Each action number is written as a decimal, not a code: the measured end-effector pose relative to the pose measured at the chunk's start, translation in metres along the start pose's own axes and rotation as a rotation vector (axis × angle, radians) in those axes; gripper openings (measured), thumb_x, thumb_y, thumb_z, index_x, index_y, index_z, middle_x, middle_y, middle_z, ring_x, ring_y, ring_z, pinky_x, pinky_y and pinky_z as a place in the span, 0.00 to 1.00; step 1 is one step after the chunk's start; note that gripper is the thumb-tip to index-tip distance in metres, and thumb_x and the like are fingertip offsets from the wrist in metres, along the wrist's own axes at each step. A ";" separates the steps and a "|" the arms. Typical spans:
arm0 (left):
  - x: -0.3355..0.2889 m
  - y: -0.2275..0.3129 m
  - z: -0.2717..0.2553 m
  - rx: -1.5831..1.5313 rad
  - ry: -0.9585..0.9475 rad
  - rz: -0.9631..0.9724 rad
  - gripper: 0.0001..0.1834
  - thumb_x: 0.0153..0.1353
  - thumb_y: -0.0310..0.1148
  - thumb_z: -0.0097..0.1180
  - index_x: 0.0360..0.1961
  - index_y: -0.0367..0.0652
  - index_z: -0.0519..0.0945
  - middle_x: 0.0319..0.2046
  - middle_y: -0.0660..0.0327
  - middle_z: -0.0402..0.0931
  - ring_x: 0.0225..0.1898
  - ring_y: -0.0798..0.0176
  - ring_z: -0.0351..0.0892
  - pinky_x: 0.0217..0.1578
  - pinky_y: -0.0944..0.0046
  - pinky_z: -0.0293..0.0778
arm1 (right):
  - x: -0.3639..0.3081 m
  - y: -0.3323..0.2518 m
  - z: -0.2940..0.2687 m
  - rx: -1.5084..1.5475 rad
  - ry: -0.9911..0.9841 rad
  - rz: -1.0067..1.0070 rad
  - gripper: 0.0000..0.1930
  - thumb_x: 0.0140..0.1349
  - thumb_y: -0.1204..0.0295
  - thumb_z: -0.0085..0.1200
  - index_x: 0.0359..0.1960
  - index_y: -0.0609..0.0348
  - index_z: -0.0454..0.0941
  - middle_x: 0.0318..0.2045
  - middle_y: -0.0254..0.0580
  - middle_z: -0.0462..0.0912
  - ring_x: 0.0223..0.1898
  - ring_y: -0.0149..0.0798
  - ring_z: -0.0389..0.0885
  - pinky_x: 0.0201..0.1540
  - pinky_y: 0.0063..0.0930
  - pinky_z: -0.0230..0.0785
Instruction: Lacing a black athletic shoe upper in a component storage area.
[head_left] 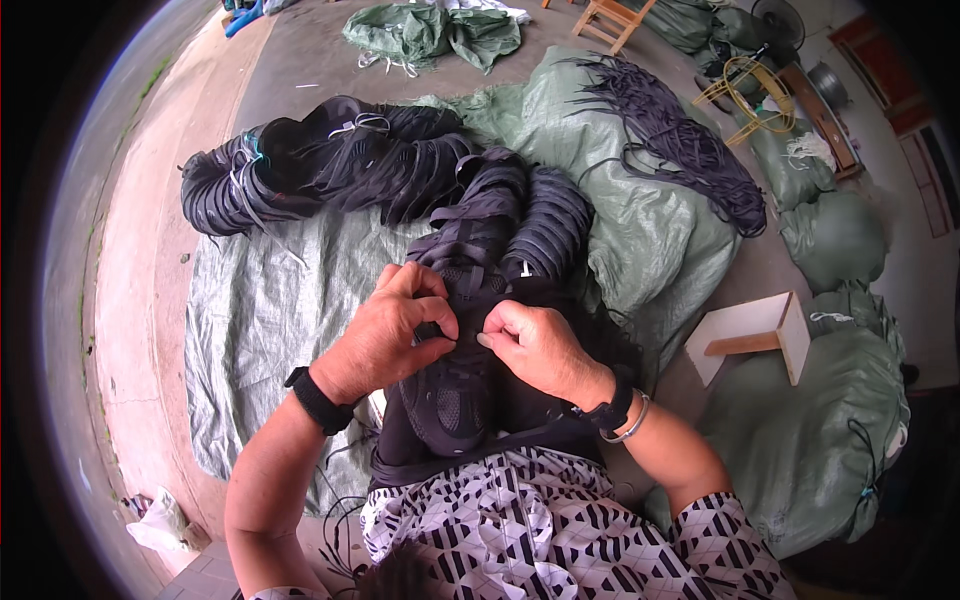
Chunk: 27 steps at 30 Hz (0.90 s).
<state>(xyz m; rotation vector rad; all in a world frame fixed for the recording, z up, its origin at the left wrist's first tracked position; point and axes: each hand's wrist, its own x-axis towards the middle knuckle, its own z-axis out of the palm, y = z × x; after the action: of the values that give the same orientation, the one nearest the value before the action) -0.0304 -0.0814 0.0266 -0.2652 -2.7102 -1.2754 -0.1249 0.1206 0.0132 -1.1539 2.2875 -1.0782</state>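
Observation:
A black shoe upper (450,402) with a mesh toe lies on my lap, toe toward me. My left hand (400,318) is over its left side, thumb and forefinger closed in a pinch. Just to the right, my right hand (530,340) pinches as well, fingertips close to the left ones. Whatever the fingertips hold is dark or too small to make out against the black upper. Beyond my hands, nested stacks of dark shoe uppers (550,220) run away from my knees.
A long bundle of nested shoe uppers (330,165) tied with white string lies on a pale green woven sheet (270,330). Loose black shoelaces (680,130) are heaped at the far right. A white board stand (750,338) and stuffed green sacks (810,430) stand to my right.

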 end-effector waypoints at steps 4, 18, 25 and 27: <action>0.003 -0.001 0.003 0.042 0.021 -0.011 0.11 0.39 0.24 0.64 0.27 0.47 0.79 0.39 0.62 0.68 0.44 0.54 0.67 0.46 0.60 0.68 | 0.017 0.000 -0.028 0.466 -0.416 0.396 0.09 0.58 0.69 0.58 0.28 0.63 0.77 0.20 0.26 0.73 0.25 0.19 0.67 0.27 0.16 0.63; 0.001 0.000 0.008 0.027 0.094 -0.037 0.10 0.40 0.24 0.65 0.28 0.47 0.80 0.37 0.61 0.69 0.43 0.53 0.67 0.45 0.59 0.69 | -0.015 -0.018 -0.001 0.202 -0.117 0.069 0.10 0.57 0.71 0.59 0.25 0.62 0.73 0.17 0.39 0.75 0.18 0.32 0.73 0.24 0.28 0.65; 0.002 0.001 0.008 0.040 0.073 -0.052 0.09 0.40 0.25 0.64 0.27 0.44 0.80 0.37 0.60 0.68 0.44 0.54 0.66 0.47 0.60 0.65 | -0.009 -0.008 -0.006 -0.200 0.162 -0.066 0.10 0.50 0.75 0.61 0.32 0.57 0.72 0.27 0.37 0.74 0.24 0.37 0.76 0.26 0.27 0.70; 0.002 0.002 0.008 0.019 0.062 -0.048 0.09 0.40 0.25 0.64 0.27 0.44 0.80 0.37 0.59 0.68 0.44 0.54 0.66 0.47 0.60 0.65 | -0.010 -0.004 -0.006 -0.257 0.177 -0.151 0.11 0.50 0.76 0.60 0.34 0.57 0.72 0.30 0.37 0.73 0.27 0.39 0.76 0.27 0.29 0.71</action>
<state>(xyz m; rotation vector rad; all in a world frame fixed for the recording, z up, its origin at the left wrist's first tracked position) -0.0325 -0.0737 0.0238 -0.1570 -2.6905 -1.2485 -0.1205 0.1296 0.0195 -1.3991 2.5703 -0.9957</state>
